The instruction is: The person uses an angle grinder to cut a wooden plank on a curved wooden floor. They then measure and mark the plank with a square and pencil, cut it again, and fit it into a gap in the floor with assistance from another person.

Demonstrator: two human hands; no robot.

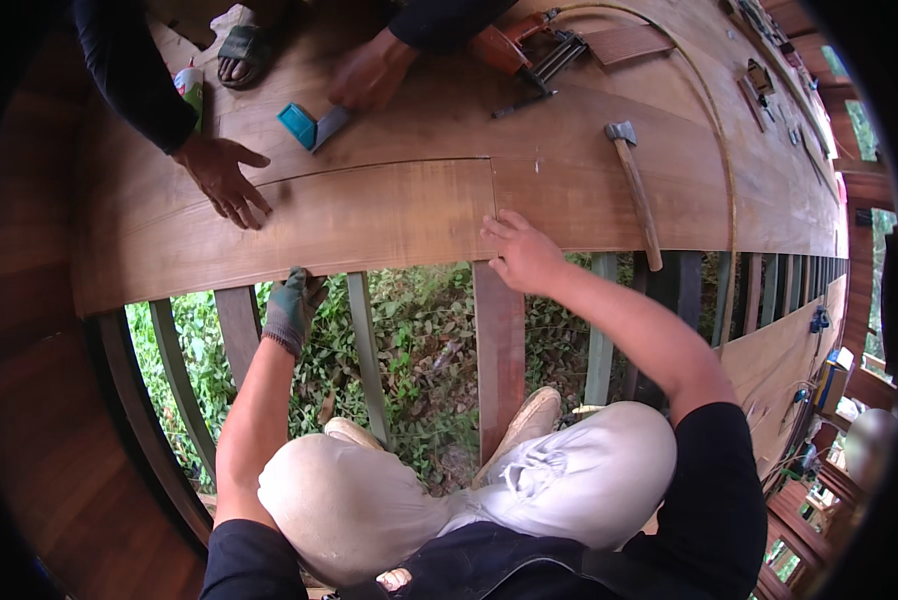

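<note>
A wooden plank (389, 215) lies along the near edge of the boarded floor, meeting another board at a seam. My left hand (294, 305), in a grey-green glove, is closed at the plank's near edge, its fingers curled against it. Bare and with fingers apart, my right hand (521, 252) rests on the boards by the seam. Across from me, another person's open hand (224, 180) hovers over or touches the plank. That person's other hand (374, 75), blurred, is by a teal tool with a grey flat part (309, 128); whether it grips it is unclear.
A hammer-like tool with a wooden handle (637, 195) lies right of my right hand. Beyond are an orange power tool (514, 45), a hose (714, 95) and a bottle (191, 85). Open gaps between joists (499, 350) show plants below my feet.
</note>
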